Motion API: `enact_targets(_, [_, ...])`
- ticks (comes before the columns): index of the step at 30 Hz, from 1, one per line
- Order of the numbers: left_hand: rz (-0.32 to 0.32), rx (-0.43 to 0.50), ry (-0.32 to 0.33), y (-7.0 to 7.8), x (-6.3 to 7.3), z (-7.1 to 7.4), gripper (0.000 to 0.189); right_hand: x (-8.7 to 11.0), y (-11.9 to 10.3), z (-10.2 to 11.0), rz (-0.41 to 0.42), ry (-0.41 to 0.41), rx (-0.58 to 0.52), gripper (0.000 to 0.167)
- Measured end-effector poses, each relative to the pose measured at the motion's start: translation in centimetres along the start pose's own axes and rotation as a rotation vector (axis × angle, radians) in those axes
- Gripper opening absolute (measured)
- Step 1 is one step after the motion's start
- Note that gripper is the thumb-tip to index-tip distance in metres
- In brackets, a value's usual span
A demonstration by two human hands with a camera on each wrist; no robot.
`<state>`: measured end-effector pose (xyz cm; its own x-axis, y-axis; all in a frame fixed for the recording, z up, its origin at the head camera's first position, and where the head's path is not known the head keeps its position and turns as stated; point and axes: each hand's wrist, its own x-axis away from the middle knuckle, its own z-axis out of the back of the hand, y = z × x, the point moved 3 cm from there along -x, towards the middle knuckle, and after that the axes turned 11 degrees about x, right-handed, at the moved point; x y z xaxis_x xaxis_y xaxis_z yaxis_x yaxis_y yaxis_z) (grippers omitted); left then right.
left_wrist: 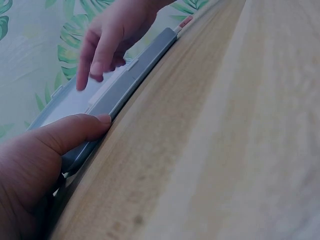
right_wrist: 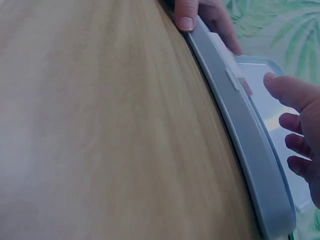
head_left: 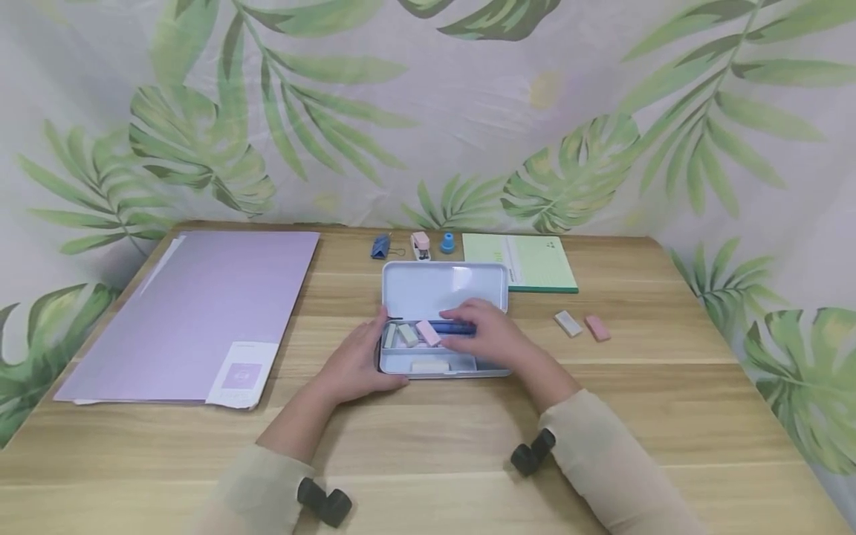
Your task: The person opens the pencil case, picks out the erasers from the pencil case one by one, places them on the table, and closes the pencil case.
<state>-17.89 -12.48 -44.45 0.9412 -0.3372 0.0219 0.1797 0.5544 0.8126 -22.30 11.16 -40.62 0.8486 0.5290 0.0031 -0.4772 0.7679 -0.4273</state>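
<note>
A pale blue pencil case (head_left: 428, 286) stands on the table with its lid raised. My left hand (head_left: 357, 364) grips its left end, thumb along the front wall and fingers at the side. Above the case's right part, my right hand (head_left: 491, 334) hovers with loosely bent fingers and holds nothing. Near its fingertips lies a pink eraser (head_left: 428, 334) in the rear compartment, beside a greenish eraser (head_left: 408, 335), another pale eraser (head_left: 391, 336) and blue pens (head_left: 451, 327). A whitish eraser (head_left: 430, 366) lies in the front compartment. In the right wrist view the thumb (right_wrist: 287, 90) is apart from the case.
Right of the case lie a white eraser (head_left: 568, 324) and a pink eraser (head_left: 597, 328). Behind are a green notebook (head_left: 545, 264), a blue conical object (head_left: 447, 243), a pink stapler (head_left: 420, 244) and a dark blue binder clip (head_left: 380, 246). A large purple folder (head_left: 200, 319) lies left.
</note>
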Motion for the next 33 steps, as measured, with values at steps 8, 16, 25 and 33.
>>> enact_targets(8, [0.001,-0.002,-0.006,0.1,-0.1,0.1,0.125,-2.5,-1.1,-0.6,0.056,-0.159,0.108,0.053])
enact_targets(16, [0.006,-0.003,-0.005,0.0,0.0,0.1,0.125,-3.3,-1.3,-0.5,0.048,-0.247,0.11,0.053])
enact_targets(25, [0.0,-0.011,0.002,0.1,0.1,0.0,0.124,-2.4,-0.6,-0.8,0.002,-0.098,0.003,0.052])
enact_targets(33, [-0.024,-0.019,0.013,0.1,0.0,0.1,0.126,1.4,2.5,1.0,-0.164,0.031,-0.168,0.057])
